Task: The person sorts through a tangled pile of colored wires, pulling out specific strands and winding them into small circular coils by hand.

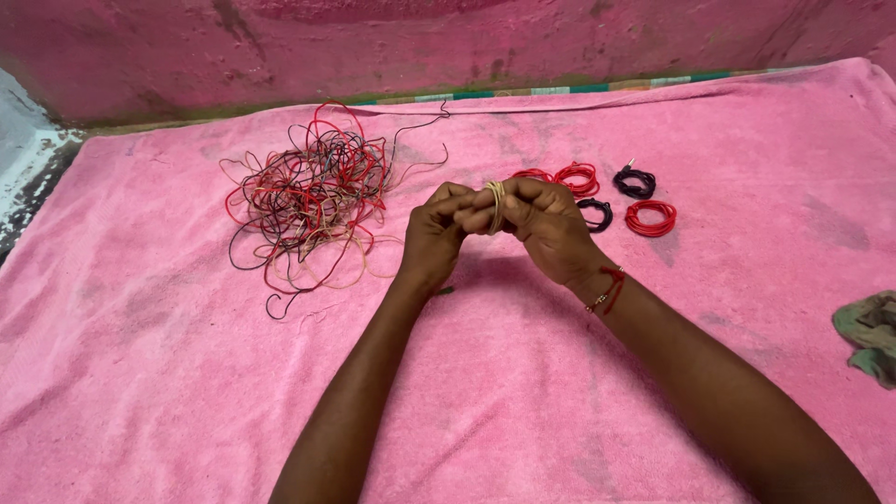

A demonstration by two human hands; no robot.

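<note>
Both my hands meet above the middle of a pink towel (140, 355). My right hand (546, 229) has a beige wire (496, 205) wound in loops around its fingers. My left hand (431, 238) pinches the same wire beside those loops. A tangled heap of red, black and beige wires (313, 191) lies to the left of my hands. Behind my right hand lie several small finished coils: red coils (577, 177) (651, 217), a black coil (635, 181) and another black coil (599, 214).
A stained pink wall (448, 47) runs along the far edge of the towel. A crumpled green cloth (870, 334) sits at the right edge. A grey-white floor patch (23, 149) shows at far left.
</note>
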